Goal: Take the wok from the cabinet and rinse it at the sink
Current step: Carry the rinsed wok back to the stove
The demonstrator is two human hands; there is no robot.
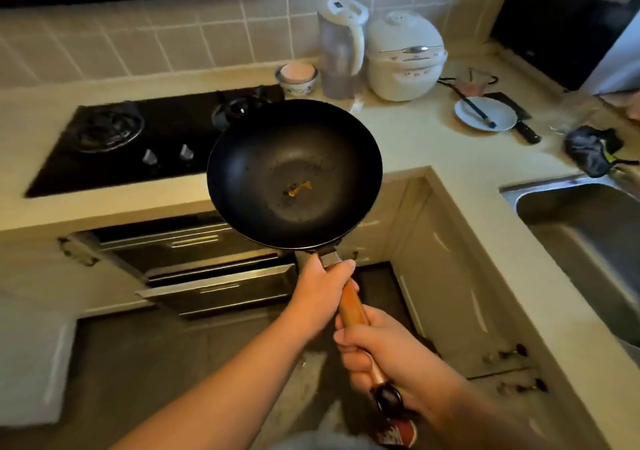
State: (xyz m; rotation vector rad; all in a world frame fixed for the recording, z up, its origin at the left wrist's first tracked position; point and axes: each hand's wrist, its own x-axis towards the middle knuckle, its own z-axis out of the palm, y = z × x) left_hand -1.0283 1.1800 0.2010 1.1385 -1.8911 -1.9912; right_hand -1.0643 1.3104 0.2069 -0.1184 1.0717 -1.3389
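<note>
Carry step, I judge: the wok (294,174) is out of the cabinet (194,259) and held in the air, left of the sink (581,221) and well apart from it, over the counter edge. Left hand (322,288) wraps the handle near the bowl; right hand (377,349) grips it lower down, both closed tight on it. Next move likely calls for swinging it right to the sink, kept level (heavy-looking). The wok is black and round, with an orange-brown speck at the bottom and a wooden handle.
</note>
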